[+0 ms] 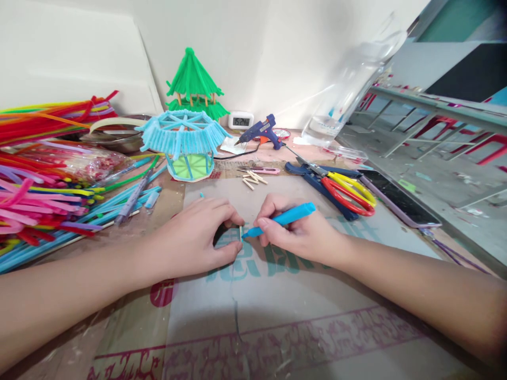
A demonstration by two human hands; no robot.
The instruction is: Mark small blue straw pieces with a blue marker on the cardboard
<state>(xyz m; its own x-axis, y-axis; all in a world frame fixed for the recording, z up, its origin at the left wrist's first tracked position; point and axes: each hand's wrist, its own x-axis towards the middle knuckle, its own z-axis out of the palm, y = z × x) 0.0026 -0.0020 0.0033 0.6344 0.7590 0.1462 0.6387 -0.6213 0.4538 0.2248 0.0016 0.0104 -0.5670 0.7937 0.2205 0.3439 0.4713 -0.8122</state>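
Between thumb and fingertips, my left hand [198,232] pinches a short thin wooden stick [241,234], held upright in the view just above the board. My right hand [293,227] grips a blue marker [291,215], its tip touching or nearly touching the stick. Several short pale sticks [254,179] lie in a small group beyond the hands. Behind my left hand stands a light-blue pipe-cleaner roof structure [184,137] on a green and white base. A green pipe-cleaner pavilion [194,87] rises behind it.
Pipe cleaners [43,200] and a bag of red-tipped sticks [79,161] fill the left side. At the back are a glue gun [261,131], a digital clock [241,120] and a clear pitcher [336,100]. Scissors [344,190], a pink craft knife [263,170] and a phone [400,198] lie to the right.
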